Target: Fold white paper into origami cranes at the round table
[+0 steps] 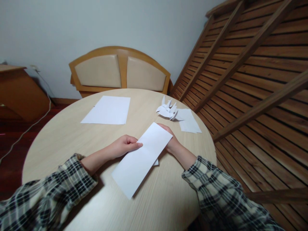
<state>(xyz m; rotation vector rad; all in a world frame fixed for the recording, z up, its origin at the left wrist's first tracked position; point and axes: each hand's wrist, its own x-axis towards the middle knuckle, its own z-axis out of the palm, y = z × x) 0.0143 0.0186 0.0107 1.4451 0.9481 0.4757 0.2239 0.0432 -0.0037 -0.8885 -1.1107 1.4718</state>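
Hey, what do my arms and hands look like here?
Your left sleeve and right sleeve are loose plaid in black, grey and cream, cuffs ending above the wrists. Left hand and right hand wear no gloves; no watch or rings show.

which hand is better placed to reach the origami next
Probably the right hand, though partly behind the sheet: it is closer to the origami. The left hand is farther off, gripping the sheet's edge.
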